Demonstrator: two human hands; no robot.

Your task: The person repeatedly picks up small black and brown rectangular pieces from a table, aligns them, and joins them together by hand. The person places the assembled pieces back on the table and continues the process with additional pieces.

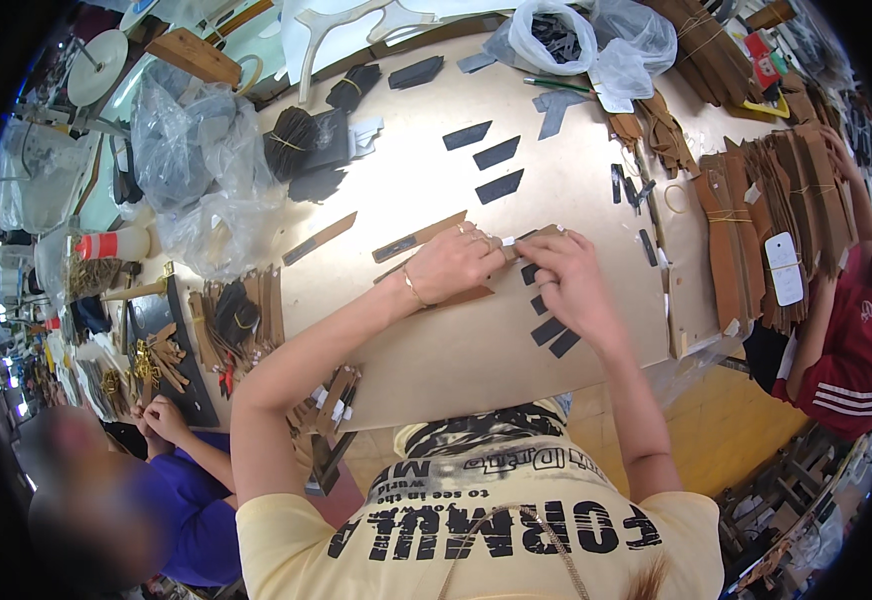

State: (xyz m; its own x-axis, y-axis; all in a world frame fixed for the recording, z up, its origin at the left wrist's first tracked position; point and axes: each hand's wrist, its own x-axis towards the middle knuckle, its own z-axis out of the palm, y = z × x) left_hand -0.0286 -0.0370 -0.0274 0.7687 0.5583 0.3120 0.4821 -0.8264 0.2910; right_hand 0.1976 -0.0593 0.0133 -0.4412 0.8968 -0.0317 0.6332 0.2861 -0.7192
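My left hand (456,262) and my right hand (568,283) meet over the table, both with fingers pinched on a brown leather-like strip (548,231). A small white patch shows between the fingertips; the fingers hide most of the strip. Under and beside my left hand lie more brown strips, one with a dark inlaid piece (396,247). Farther left rests another brown strip (321,238). Small black pieces (548,331) lie by my right hand, partly beneath it. Beyond my hands are slanted black pieces (498,152) in a loose column.
Bundled black pieces (291,140) and clear plastic bags (181,130) stand back left. An open bag of black scraps (553,38) is at the back. Stacked brown strips (761,230) line the right, near a red-clothed person (846,340). A purple-clothed person (201,500) works at left.
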